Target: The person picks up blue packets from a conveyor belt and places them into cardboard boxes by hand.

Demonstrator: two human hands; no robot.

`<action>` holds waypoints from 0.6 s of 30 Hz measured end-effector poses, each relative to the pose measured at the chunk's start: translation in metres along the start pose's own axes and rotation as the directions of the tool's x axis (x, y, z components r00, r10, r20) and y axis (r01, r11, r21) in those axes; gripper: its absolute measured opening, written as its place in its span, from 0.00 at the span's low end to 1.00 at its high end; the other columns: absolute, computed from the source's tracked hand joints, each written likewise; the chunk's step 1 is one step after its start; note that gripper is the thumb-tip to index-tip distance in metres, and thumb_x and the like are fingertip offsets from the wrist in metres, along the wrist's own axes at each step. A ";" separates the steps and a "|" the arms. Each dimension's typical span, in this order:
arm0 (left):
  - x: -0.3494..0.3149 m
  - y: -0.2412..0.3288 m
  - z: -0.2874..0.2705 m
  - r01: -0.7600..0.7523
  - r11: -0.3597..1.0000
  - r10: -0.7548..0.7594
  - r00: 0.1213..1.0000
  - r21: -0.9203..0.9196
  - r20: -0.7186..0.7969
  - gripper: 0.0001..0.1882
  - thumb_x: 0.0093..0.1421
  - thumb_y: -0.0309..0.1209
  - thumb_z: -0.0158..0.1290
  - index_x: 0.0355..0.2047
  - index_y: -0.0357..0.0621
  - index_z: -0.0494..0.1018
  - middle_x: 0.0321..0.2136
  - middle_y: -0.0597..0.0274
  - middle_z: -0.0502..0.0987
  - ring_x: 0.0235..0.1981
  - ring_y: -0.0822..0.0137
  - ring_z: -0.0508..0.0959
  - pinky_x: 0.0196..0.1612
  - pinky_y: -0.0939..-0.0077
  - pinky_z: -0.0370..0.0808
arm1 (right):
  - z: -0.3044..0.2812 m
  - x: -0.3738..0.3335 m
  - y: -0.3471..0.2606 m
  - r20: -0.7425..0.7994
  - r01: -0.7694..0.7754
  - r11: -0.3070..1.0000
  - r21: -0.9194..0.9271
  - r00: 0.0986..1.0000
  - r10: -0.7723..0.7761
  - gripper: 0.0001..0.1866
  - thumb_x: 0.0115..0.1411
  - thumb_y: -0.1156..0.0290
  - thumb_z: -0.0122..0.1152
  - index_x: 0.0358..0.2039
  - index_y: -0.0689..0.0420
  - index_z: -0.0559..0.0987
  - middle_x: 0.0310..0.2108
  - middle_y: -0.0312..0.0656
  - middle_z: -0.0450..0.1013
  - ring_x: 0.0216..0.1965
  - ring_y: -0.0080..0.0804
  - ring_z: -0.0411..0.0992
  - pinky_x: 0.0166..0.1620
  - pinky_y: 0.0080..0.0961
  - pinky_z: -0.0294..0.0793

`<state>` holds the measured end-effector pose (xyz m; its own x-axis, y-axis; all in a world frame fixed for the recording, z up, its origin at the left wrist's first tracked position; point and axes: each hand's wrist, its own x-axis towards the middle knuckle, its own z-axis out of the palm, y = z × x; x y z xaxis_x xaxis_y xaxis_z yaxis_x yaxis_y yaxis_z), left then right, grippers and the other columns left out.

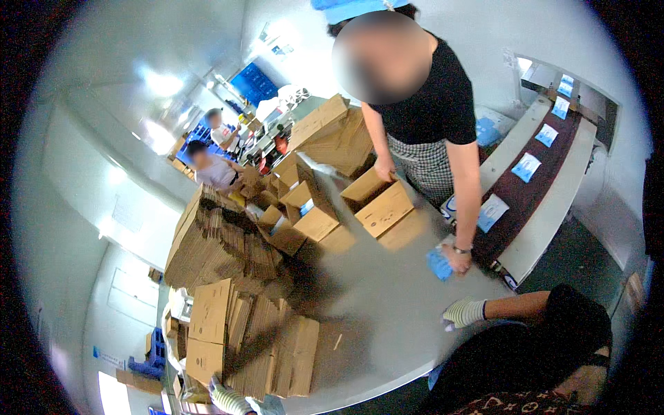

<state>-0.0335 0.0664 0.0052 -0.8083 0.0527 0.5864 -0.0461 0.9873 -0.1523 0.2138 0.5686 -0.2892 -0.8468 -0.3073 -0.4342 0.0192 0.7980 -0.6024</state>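
Note:
My left hand [231, 400], in a striped knit glove, is at the lower edge of a flat, folded cardboard carton [209, 321]. Its fingers appear closed on that edge, partly hidden by the cardboard. Behind the carton stands a row of folded cartons [280, 349]. My right hand [463, 314], gloved alike, is low over the grey table [387, 297] near its edge. Nothing shows in its fingers, which look loosely apart. Across from me, a person in a black top grips a blue-and-white packet [440, 264] with one hand and touches an open carton [387, 211] with the other.
A conveyor [529, 187] at the right carries several blue-and-white packets [527, 167]. More open cartons [311, 211] stand mid-table. High stacks of folded cardboard [225, 242] rise on the left and at the back [339, 135]. Two other people work farther off.

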 end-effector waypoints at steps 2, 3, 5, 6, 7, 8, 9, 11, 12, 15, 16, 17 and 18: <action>0.002 0.010 -0.007 -0.029 0.997 0.027 0.999 0.069 0.031 0.16 0.52 0.33 0.48 0.41 0.50 0.76 0.37 0.53 0.77 0.35 0.53 0.76 0.36 0.62 0.73 | 0.001 -0.003 0.000 0.013 0.007 0.999 -0.050 1.000 -0.006 0.25 0.55 0.51 0.52 0.45 0.57 0.73 0.41 0.49 0.73 0.43 0.48 0.70 0.47 0.39 0.68; 0.000 0.011 -0.012 -0.043 0.987 0.034 0.997 0.157 0.064 0.16 0.52 0.34 0.47 0.42 0.51 0.76 0.37 0.53 0.77 0.35 0.53 0.76 0.35 0.62 0.73 | 0.002 -0.003 0.001 0.023 0.019 1.000 -0.011 1.000 -0.019 0.24 0.55 0.51 0.52 0.45 0.57 0.73 0.42 0.48 0.73 0.43 0.48 0.70 0.47 0.39 0.68; -0.004 0.010 -0.011 -0.148 0.963 0.154 0.988 0.225 -0.006 0.17 0.50 0.35 0.49 0.42 0.51 0.76 0.36 0.53 0.77 0.34 0.52 0.76 0.35 0.61 0.73 | 0.004 0.000 0.005 0.035 0.030 0.999 0.035 0.999 -0.031 0.24 0.55 0.52 0.52 0.45 0.56 0.73 0.42 0.48 0.72 0.44 0.48 0.70 0.47 0.39 0.68; -0.008 0.036 -0.038 -0.271 0.951 0.295 0.938 0.147 -0.182 0.18 0.49 0.35 0.51 0.42 0.50 0.75 0.36 0.52 0.77 0.34 0.53 0.76 0.36 0.61 0.73 | 0.003 0.001 0.010 0.017 0.070 0.997 0.017 0.997 -0.070 0.24 0.55 0.52 0.53 0.46 0.56 0.73 0.44 0.48 0.71 0.45 0.47 0.69 0.47 0.39 0.68; -0.011 0.057 -0.060 -0.401 0.912 0.405 0.841 0.090 -0.360 0.19 0.47 0.34 0.53 0.42 0.49 0.75 0.35 0.52 0.77 0.34 0.53 0.76 0.37 0.60 0.73 | 0.003 0.002 0.014 0.001 0.110 0.994 -0.002 0.994 -0.110 0.24 0.56 0.52 0.53 0.46 0.56 0.72 0.45 0.48 0.71 0.46 0.47 0.69 0.47 0.39 0.68; -0.014 0.064 -0.076 -0.475 0.867 0.360 0.808 -0.153 -0.467 0.18 0.48 0.29 0.53 0.41 0.42 0.74 0.36 0.52 0.76 0.33 0.58 0.76 0.35 0.67 0.73 | -0.004 0.001 0.010 0.003 0.120 0.993 0.004 0.993 -0.120 0.24 0.56 0.52 0.53 0.46 0.56 0.72 0.45 0.48 0.71 0.46 0.47 0.69 0.47 0.39 0.68; -0.020 0.081 -0.094 -0.477 0.866 0.365 0.808 -0.150 -0.462 0.18 0.48 0.29 0.53 0.41 0.42 0.74 0.36 0.52 0.76 0.33 0.58 0.76 0.35 0.67 0.73 | -0.022 -0.001 0.001 -0.004 0.140 0.990 -0.011 0.990 -0.140 0.25 0.56 0.52 0.53 0.47 0.57 0.72 0.46 0.48 0.70 0.47 0.46 0.68 0.48 0.38 0.68; -0.041 0.127 -0.141 -0.360 0.692 -0.029 0.852 -0.625 -0.523 0.14 0.52 0.25 0.50 0.40 0.35 0.73 0.37 0.52 0.76 0.32 0.64 0.76 0.33 0.74 0.73 | -0.047 -0.004 -0.017 -0.015 0.149 0.989 -0.017 0.989 -0.149 0.25 0.57 0.53 0.52 0.48 0.58 0.71 0.48 0.48 0.69 0.48 0.46 0.68 0.49 0.38 0.67; -0.049 0.145 -0.167 -0.274 0.823 -0.011 0.868 -0.498 -0.497 0.13 0.56 0.25 0.47 0.42 0.31 0.71 0.35 0.53 0.76 0.29 0.67 0.74 0.31 0.78 0.72 | -0.058 -0.006 -0.022 -0.121 0.185 0.948 0.258 0.980 -0.158 0.26 0.57 0.52 0.52 0.49 0.59 0.70 0.48 0.48 0.69 0.49 0.45 0.67 0.50 0.37 0.67; -0.073 0.146 -0.173 -0.360 0.585 -0.160 0.827 -0.727 -0.539 0.12 0.61 0.31 0.46 0.40 0.34 0.70 0.32 0.54 0.74 0.27 0.66 0.71 0.29 0.73 0.69 | -0.096 -0.010 -0.060 -0.440 0.309 0.865 0.394 0.890 -0.118 0.29 0.56 0.51 0.54 0.50 0.61 0.68 0.47 0.51 0.69 0.49 0.46 0.67 0.51 0.36 0.66; -0.078 0.155 -0.180 -0.315 0.529 -0.161 0.874 -0.788 -0.458 0.12 0.62 0.33 0.46 0.38 0.35 0.69 0.32 0.53 0.74 0.28 0.65 0.71 0.32 0.72 0.69 | -0.108 -0.010 -0.070 -0.626 0.341 0.900 0.273 0.773 -0.103 0.32 0.55 0.49 0.56 0.50 0.63 0.68 0.46 0.54 0.70 0.49 0.47 0.68 0.51 0.36 0.66; -0.082 0.162 -0.184 -0.263 0.471 -0.155 0.915 -0.842 -0.373 0.13 0.62 0.35 0.46 0.37 0.35 0.69 0.32 0.53 0.74 0.29 0.64 0.72 0.34 0.70 0.70 | -0.118 -0.006 -0.073 -0.630 0.337 0.901 0.272 0.771 -0.098 0.32 0.55 0.49 0.56 0.50 0.63 0.68 0.46 0.54 0.70 0.49 0.47 0.68 0.51 0.36 0.66; -0.084 0.165 -0.184 -0.251 0.453 -0.086 0.943 -0.855 -0.322 0.14 0.62 0.37 0.46 0.36 0.36 0.69 0.31 0.53 0.74 0.32 0.63 0.73 0.37 0.69 0.69 | -0.127 -0.003 -0.077 -0.813 0.353 0.915 0.196 0.581 -0.049 0.35 0.53 0.47 0.57 0.50 0.64 0.67 0.46 0.56 0.69 0.50 0.48 0.66 0.52 0.36 0.65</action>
<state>0.1348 0.2524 0.0772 -0.5692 0.0133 0.8221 0.6840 0.5625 0.4645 0.1469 0.5738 -0.1563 -0.9246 0.2034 0.3220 -0.1766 0.5202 -0.8356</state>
